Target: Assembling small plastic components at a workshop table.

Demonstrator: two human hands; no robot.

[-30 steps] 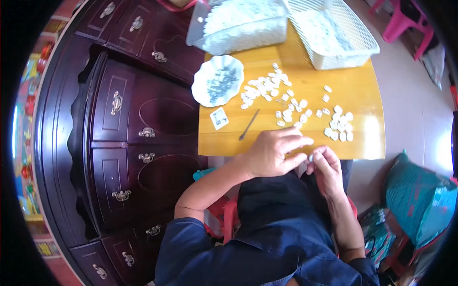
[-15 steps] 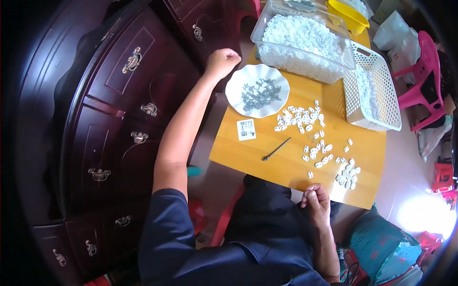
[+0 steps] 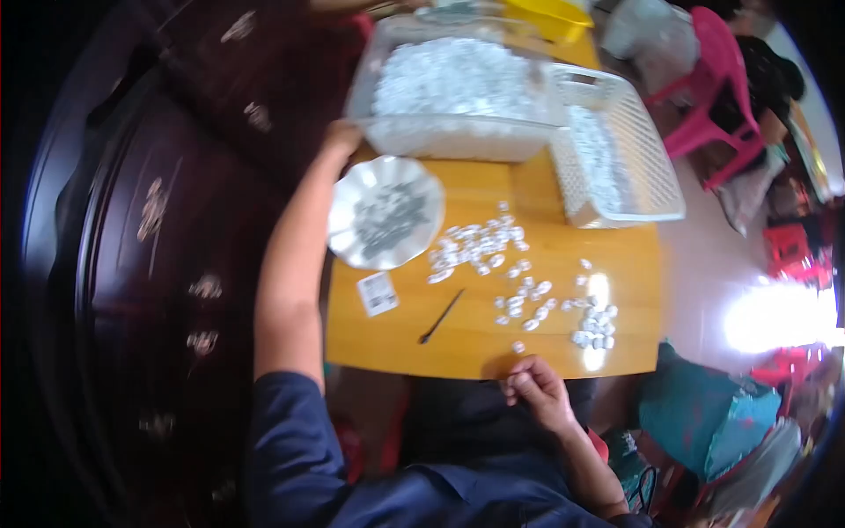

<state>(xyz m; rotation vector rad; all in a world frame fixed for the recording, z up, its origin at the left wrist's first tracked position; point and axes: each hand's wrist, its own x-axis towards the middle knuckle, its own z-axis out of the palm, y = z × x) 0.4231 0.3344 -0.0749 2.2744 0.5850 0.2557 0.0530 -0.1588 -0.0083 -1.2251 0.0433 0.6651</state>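
Observation:
At the table's far left corner, my left hand [image 3: 344, 137] reaches beside the clear bin's near corner, just beyond a scalloped white plate [image 3: 341, 236]. Blur hides its fingers. The plate holds a heap of small grey parts [image 3: 392, 217]. By the front edge my right hand [image 3: 539, 393] is closed, thumb against fingers; whatever it may pinch is too small to make out. One small white piece [image 3: 518, 347] lies just past its fingertips. Farther in are scattered white pieces [image 3: 475, 245] and a tighter cluster [image 3: 596, 327] to the right. A thin dark tool [image 3: 443, 315] lies left of centre.
A clear plastic bin [image 3: 449, 136] full of white pieces stands at the back of the wooden table [image 3: 484, 348]. Beside it is a white perforated basket [image 3: 634, 145], with a yellow basin [image 3: 559, 19] behind. Dark drawers [image 3: 132, 229] flank the left; a pink chair [image 3: 726, 88] stands right.
The view has turned, shifting the table leftward in the picture. My left hand has moved toward the clear bin's near corner. My right hand remains closed by the front edge.

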